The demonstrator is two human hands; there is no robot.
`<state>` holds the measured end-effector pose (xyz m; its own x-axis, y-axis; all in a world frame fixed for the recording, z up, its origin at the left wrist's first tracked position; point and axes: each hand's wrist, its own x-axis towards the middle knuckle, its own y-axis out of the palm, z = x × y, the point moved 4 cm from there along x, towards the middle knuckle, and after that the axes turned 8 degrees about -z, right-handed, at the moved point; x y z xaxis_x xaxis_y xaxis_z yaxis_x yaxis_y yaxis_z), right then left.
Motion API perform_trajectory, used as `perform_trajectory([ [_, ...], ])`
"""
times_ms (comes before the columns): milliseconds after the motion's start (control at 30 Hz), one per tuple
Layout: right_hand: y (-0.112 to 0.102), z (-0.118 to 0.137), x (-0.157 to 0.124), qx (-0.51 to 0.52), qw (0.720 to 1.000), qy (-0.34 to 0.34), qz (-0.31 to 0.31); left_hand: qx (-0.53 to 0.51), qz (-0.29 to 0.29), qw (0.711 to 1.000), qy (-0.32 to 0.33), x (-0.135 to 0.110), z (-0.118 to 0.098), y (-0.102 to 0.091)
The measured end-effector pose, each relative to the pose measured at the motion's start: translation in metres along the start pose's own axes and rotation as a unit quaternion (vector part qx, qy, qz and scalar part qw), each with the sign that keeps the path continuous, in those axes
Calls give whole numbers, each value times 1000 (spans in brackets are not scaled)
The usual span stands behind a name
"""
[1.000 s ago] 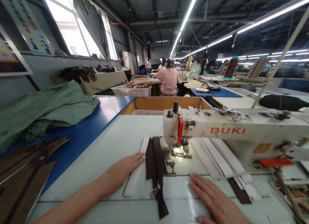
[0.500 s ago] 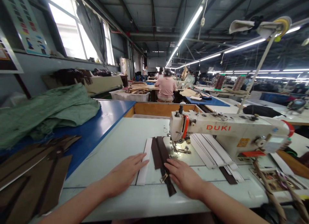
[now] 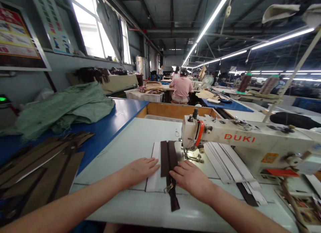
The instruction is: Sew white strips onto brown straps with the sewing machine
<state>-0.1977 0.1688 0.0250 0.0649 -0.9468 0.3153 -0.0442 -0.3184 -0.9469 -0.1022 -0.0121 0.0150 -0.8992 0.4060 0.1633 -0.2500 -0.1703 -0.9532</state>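
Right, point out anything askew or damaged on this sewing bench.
No damage shows, but the white strips beneath the sewing machine arm lie unevenly fanned, with a dark strip jutting out at their near end.

Looks like a sewing workshop, judging by the DUKI sewing machine (image 3: 218, 130) beside a brown zip (image 3: 173, 151) on the pale table (image 3: 135, 136), thread cones (image 3: 244, 83) farther back, a person (image 3: 181, 88) seated beyond the far edge, and strip lights (image 3: 214, 15) under a beamed roof (image 3: 157, 12).

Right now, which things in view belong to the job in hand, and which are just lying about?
Likely in use: white strip under left hand; brown zipper under right hand; sewing machine; overlapping white strips.
Apparently lying about: green cloth; black bundle; far tan pieces.
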Motion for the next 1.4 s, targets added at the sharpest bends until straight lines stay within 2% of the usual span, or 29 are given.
perform_trajectory([
  [200,2,-3,8,-6,996,-88,14,-3,-3,1000,-6,0,-2,-2],
  [433,5,1,18,-2,992,-119,39,-36,-2,999,-19,2,-2,-8],
  [567,10,2,19,19,995,-89,33,-50,-1,998,-41,-2,1,-11],
  [700,2,4,11,54,998,7,12,-64,-18,992,-104,-5,2,-9],
  [833,-10,14,10,89,993,78,20,-95,-53,979,-175,8,-7,-3],
  [1033,-5,29,26,74,992,71,75,-161,-44,977,-136,37,-23,6],
  [1200,-9,27,28,73,991,77,82,-168,-46,976,-130,37,-19,8],
  [1400,-13,13,11,102,987,108,64,-171,-51,975,-130,39,-19,9],
])
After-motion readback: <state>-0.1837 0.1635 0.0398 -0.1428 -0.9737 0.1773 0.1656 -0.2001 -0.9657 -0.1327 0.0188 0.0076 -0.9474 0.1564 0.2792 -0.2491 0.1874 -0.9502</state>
